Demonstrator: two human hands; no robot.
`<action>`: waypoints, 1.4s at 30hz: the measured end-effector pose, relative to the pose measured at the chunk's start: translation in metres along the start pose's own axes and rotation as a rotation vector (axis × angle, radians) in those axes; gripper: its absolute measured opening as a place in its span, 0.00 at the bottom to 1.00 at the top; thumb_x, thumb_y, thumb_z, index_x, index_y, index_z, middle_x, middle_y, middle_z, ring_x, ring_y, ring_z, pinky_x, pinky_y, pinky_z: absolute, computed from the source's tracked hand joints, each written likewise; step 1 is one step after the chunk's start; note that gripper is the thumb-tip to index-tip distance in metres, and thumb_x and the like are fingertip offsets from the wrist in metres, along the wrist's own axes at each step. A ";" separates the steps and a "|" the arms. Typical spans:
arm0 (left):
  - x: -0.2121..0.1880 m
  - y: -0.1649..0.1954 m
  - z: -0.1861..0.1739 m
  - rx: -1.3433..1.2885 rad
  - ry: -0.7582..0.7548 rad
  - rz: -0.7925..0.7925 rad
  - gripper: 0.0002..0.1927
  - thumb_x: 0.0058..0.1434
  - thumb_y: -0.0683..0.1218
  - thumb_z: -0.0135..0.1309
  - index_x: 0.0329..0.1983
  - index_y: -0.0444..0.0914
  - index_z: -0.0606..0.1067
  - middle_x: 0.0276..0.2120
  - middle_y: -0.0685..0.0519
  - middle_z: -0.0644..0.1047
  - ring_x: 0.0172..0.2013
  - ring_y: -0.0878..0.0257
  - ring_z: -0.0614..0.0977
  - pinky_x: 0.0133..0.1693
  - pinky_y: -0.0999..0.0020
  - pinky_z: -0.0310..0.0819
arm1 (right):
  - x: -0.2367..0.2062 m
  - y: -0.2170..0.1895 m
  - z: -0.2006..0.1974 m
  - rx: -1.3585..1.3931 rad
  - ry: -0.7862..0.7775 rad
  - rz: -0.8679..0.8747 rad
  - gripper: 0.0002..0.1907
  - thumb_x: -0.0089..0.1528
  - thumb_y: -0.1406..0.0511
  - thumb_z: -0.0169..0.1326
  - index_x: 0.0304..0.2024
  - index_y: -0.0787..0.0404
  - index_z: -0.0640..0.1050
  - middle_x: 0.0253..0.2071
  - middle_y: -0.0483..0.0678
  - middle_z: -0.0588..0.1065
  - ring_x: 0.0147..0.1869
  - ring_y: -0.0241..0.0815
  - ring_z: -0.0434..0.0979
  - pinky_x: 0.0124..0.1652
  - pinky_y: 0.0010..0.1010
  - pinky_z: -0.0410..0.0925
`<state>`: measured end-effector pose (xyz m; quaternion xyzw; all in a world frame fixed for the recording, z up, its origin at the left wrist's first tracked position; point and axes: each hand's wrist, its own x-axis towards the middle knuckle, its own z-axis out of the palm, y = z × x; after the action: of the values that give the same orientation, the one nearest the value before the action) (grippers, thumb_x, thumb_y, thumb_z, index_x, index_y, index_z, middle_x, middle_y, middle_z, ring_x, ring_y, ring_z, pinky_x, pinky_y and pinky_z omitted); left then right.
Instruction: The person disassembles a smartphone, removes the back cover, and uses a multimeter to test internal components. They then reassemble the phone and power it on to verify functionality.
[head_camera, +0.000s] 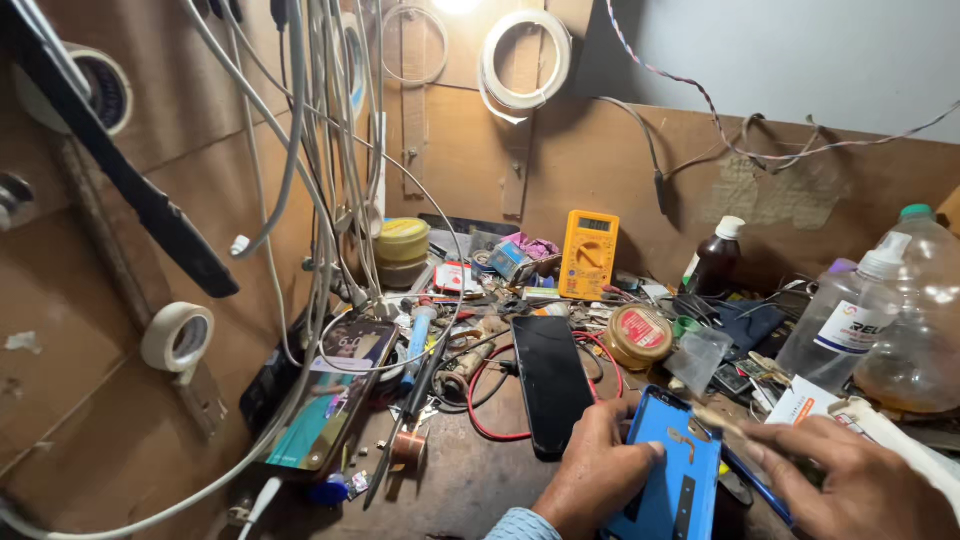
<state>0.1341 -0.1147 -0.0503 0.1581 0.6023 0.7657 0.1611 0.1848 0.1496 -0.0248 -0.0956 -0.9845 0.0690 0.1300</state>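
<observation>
Blue phone back cover, inner side up w/ dark strips, left hand fingers pressing it, right hand fingers clamped on blurred tool

right hand: motion-blurred, held tool unclear | blue phone frame: bottom cut off by edge

One head view looks steeply down and forward from close above the worktop, both hands low at the right edge, wooden back wall facing it beyond the grip

Left hand pressed flat, fingers spread; right hand pinching, blurred.
</observation>
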 end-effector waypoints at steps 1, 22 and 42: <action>-0.001 0.000 0.000 0.025 0.010 0.000 0.27 0.55 0.38 0.54 0.60 0.28 0.73 0.40 0.47 0.83 0.36 0.65 0.84 0.40 0.71 0.80 | 0.000 0.002 0.003 0.005 -0.028 0.058 0.16 0.56 0.55 0.65 0.48 0.40 0.88 0.36 0.41 0.83 0.42 0.34 0.85 0.46 0.26 0.76; -0.002 0.001 0.000 -0.074 0.047 -0.054 0.31 0.56 0.35 0.53 0.65 0.31 0.65 0.45 0.46 0.81 0.43 0.62 0.84 0.45 0.68 0.80 | -0.020 0.007 0.009 0.186 0.188 -0.055 0.19 0.55 0.55 0.67 0.50 0.42 0.87 0.40 0.41 0.86 0.44 0.34 0.84 0.44 0.29 0.76; -0.006 0.005 0.002 -0.069 0.055 0.011 0.29 0.56 0.35 0.52 0.64 0.33 0.67 0.47 0.46 0.81 0.44 0.62 0.84 0.46 0.68 0.79 | -0.015 -0.018 0.014 0.131 0.255 -0.181 0.20 0.53 0.54 0.64 0.50 0.38 0.85 0.39 0.40 0.84 0.42 0.34 0.84 0.46 0.28 0.77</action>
<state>0.1404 -0.1171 -0.0454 0.1345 0.5787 0.7911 0.1455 0.1922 0.1275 -0.0389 -0.0057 -0.9579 0.1083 0.2658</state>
